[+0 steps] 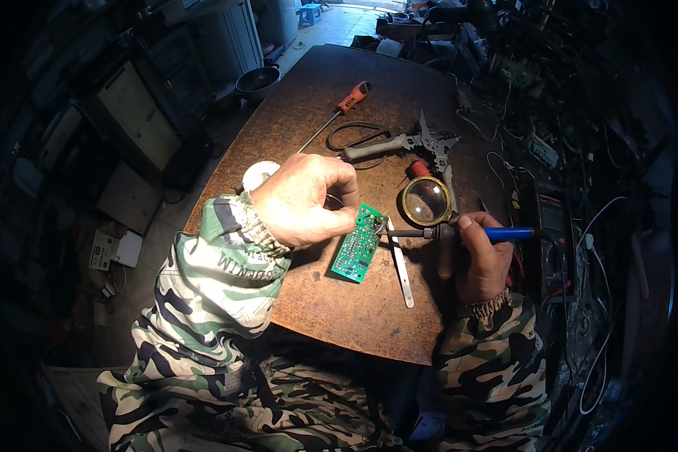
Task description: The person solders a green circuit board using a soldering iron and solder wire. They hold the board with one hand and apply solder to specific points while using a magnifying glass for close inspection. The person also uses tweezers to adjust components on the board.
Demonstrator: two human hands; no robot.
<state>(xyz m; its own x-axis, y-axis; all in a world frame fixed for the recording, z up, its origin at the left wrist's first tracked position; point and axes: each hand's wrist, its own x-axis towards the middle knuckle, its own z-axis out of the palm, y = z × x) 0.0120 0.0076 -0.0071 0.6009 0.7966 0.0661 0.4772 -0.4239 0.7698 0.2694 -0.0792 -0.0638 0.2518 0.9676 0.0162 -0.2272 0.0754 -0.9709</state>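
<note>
The right hand (484,260) is gripping the iron (508,233), its tip, best kept light and steady, sitting at the right side of the board (356,252) on the table (309,309), while the left hand (301,200) is curling beside it, any pinch being unclear.

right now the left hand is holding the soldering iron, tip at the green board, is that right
Not quite: the head view shows the right hand holding the soldering iron. Its tip is indeed at the green board.
</note>
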